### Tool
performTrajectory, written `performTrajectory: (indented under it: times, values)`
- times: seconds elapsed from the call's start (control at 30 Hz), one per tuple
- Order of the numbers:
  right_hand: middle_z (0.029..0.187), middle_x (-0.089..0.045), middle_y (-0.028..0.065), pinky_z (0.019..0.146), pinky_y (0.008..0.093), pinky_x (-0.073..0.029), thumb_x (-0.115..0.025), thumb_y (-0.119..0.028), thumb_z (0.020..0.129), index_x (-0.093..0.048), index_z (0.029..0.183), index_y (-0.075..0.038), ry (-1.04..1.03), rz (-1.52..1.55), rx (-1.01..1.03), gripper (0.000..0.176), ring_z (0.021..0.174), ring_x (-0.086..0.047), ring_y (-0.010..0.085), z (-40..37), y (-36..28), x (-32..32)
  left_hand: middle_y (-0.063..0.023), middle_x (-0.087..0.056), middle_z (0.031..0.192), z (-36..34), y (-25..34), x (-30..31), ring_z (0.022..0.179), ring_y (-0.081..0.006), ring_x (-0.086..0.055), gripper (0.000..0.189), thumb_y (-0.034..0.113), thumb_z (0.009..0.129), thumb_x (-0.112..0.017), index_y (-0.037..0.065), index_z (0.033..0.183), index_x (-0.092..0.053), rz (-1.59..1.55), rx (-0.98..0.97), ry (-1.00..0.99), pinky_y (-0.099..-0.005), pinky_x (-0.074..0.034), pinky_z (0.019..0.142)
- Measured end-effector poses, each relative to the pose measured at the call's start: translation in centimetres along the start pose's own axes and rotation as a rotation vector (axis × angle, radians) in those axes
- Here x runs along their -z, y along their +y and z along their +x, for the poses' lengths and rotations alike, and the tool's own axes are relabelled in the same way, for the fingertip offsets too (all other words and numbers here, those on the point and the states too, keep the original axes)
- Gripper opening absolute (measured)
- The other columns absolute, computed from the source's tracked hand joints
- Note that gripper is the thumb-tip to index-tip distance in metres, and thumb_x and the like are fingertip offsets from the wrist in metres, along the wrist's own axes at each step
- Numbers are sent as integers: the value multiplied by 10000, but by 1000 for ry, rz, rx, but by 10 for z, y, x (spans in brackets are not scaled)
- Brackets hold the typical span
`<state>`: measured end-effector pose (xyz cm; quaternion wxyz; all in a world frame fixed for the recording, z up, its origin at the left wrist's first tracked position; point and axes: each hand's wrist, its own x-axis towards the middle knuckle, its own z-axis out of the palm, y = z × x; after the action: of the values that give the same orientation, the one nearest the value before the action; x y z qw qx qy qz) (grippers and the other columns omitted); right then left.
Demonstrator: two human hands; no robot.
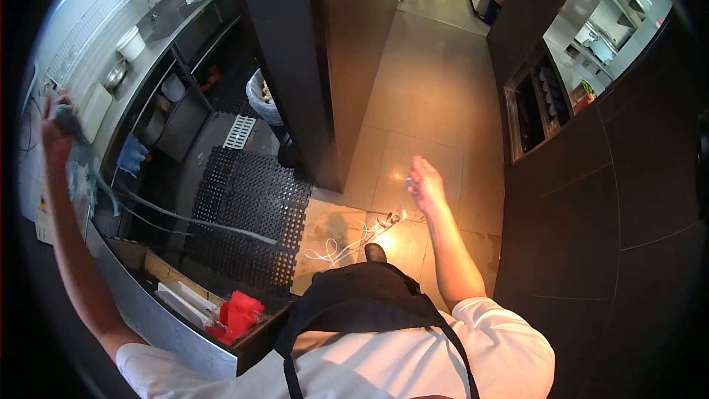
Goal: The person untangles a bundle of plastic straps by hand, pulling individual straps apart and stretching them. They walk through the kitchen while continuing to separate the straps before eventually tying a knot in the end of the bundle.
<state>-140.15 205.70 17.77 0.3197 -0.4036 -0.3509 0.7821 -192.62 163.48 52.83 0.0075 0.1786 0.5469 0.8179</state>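
Left grip (57, 135) is folded around a gray-green cloth (85, 157), held up high by the bench (168, 24). Some cloth hangs down, and a long thin strand (221, 227) stretches across above the black mat (255, 188). Right grip (424, 185) has its fingers bent in; I cannot tell if it pinches anything. White cord (334, 254) lies in loops on the floor (413, 122).

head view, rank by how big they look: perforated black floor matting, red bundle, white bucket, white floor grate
1. Perforated black floor matting
2. Red bundle
3. White bucket and white floor grate: too alike to rank
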Motion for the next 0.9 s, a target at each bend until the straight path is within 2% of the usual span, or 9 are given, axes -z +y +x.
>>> performTrajectory:
  times: [0.07, 0.1, 0.13, 0.23, 0.33, 0.43, 0.63, 0.77, 0.9]
  values:
    - [627, -448, -60, 465, 209, -323, -638, -344, 918, -598, 1004, -122, -180, -150, -27, 241, 523, -393, 44, -21, 1, -42, -67, -669, 970, -84, -34, -81, 788, -102, -606, 422, 327, 974, -522, -6, 1230, -559, 24, 236, -139, -214, -495, 758]
    - [643, -469, -57, 486, 212, -347, -646, -342, 912, -608, 1028, -105, -342, -206, -32, 267, 536, -409, 43, -32, 2, -58, -47, -662, 983, -115, -62, -96, 736, -76, -544, 339, 255, 951, -557, 5, 1175, -601, -82, 431, -521, -174, -448, 697]
    - [655, -493, -49, 498, 215, -364, -644, -320, 916, -612, 993, -82, -443, -356, -9, 252, 550, -435, 45, -45, -1, -79, 28, -601, 948, -160, -73, -129, 719, -34, -520, 484, 214, 883, -635, 43, 1318, -513, 10, 585, -551, -188, -446, 621]
    - [696, -535, -41, 513, 201, -368, -622, -259, 936, -615, 896, -66, -836, -588, 112, 197, 598, -474, 31, -77, -9, -126, 6, -622, 966, -237, -118, -162, 636, -29, -456, 340, 212, 950, -548, 84, 1264, -579, 407, 667, -897, -180, -384, 543]
    - [704, -560, -32, 527, 207, -390, -603, -217, 945, -613, 893, -42, -915, -500, 221, 183, 609, -497, 35, -96, -15, -150, -47, -615, 1207, -283, -160, -180, 612, -16, -441, 371, 254, 1011, -466, 63, 1320, -537, 322, 616, -1106, -186, -389, 550]
    - [694, -560, -31, 539, 209, -391, -601, -201, 945, -616, 893, -35, -780, -475, 222, 175, 616, -500, 40, -106, -39, -155, 24, -611, 844, -297, -165, -185, 632, -30, -465, 299, 282, 1017, -462, 46, 1115, -617, 301, 755, -1247, -192, -378, 562]
    - [717, -596, -42, 609, 235, -412, -621, -179, 913, -681, 855, -38, -655, -693, 354, 165, 676, -502, 49, -95, -45, -114, 64, -389, 617, -260, -137, -175, 517, -49, -374, 296, 287, 970, -537, 119, 726, -522, 169, 857, -834, -190, -288, 460]
    - [712, -600, -38, 605, 238, -411, -634, -186, 906, -684, 848, -30, -534, -737, 413, 174, 675, -500, 53, -86, -44, -73, 80, -391, 622, -207, -117, -152, 494, -52, -376, 251, 297, 971, -520, 155, 765, -507, -19, 750, -471, -188, -299, 417]
    - [724, -615, -29, 612, 239, -417, -639, -186, 903, -684, 858, -17, -419, -722, 421, 180, 685, -514, 56, -61, -34, -20, 64, -409, 639, -137, -98, -107, 525, -46, -385, 180, 228, 990, -493, 106, 866, -539, -358, 621, -410, -179, -329, 450]
